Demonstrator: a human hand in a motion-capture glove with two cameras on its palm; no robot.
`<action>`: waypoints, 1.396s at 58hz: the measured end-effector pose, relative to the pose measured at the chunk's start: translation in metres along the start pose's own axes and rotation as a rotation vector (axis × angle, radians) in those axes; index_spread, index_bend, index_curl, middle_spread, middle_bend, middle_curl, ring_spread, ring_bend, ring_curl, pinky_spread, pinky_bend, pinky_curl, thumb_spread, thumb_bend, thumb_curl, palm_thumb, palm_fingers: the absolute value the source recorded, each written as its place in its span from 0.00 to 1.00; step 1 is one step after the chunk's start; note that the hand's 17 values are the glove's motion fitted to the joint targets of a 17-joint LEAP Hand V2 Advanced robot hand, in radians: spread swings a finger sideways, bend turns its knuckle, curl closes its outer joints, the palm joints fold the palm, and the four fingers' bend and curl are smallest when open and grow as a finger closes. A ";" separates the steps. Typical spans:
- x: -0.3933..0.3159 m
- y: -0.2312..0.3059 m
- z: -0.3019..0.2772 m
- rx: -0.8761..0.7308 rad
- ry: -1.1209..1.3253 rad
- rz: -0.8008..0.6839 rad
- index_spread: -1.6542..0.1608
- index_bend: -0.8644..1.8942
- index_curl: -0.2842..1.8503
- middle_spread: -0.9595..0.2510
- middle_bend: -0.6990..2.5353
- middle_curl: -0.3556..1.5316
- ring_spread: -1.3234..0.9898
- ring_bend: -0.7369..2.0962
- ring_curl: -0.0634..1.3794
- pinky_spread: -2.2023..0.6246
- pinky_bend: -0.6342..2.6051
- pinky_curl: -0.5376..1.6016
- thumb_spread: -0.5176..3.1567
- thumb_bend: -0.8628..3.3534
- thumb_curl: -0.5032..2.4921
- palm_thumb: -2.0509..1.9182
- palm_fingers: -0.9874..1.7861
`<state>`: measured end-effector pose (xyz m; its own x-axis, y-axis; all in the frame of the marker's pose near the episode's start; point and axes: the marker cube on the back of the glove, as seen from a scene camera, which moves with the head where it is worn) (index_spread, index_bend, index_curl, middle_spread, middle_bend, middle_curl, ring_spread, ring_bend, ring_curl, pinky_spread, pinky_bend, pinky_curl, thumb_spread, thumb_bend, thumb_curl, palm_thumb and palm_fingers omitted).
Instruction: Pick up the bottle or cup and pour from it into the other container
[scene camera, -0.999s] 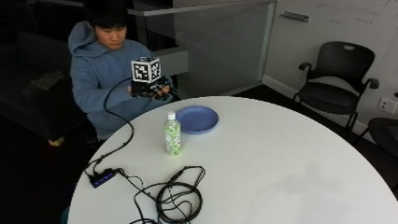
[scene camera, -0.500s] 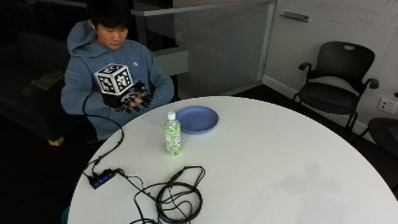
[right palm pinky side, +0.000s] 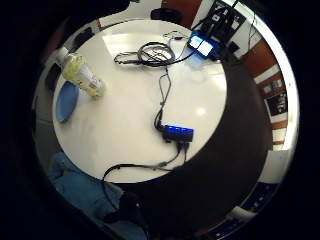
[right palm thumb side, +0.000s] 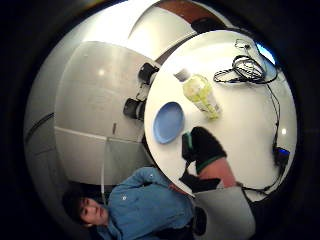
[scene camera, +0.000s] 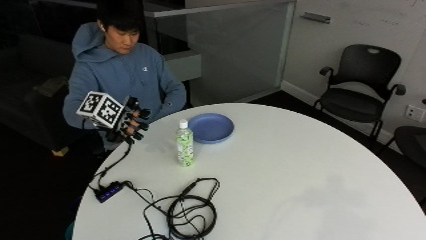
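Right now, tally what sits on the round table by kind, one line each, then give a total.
Bottles: 1, the green-labelled bottle
Dishes: 1, the blue plate
Cable coils: 1, the black cable bundle
Hubs: 1, the small hub with blue lights
Total: 4

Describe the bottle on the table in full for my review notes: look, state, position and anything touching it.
The bottle is a small clear plastic one with a white cap and a green and white label, holding a pale liquid. It stands upright, cap on, on the white round table, close beside the blue plate but apart from it. Nothing touches it except the table. The gloved right hand is in the air off the table's edge, short of the bottle, holding nothing.
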<state>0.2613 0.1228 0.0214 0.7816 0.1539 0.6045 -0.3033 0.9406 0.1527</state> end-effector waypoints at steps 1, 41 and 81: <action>0.002 -0.001 0.001 0.003 -0.030 -0.006 0.71 0.36 0.24 0.79 0.28 0.35 0.65 0.44 0.24 0.87 0.38 0.37 0.42 0.20 0.31 0.69 0.39; 0.050 -0.048 0.070 0.151 -0.626 0.000 0.70 0.36 0.22 0.80 0.28 0.36 0.65 0.46 0.25 0.88 0.42 0.38 0.39 0.20 0.29 0.66 0.36; -0.007 -0.106 0.171 0.068 -0.876 -0.062 0.70 0.35 0.21 0.88 0.28 0.36 0.66 0.50 0.26 0.88 0.45 0.39 0.36 0.20 0.29 0.68 0.39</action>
<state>0.1949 -0.0294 0.1343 0.1075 -0.2103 0.9717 -0.3276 0.9153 0.2343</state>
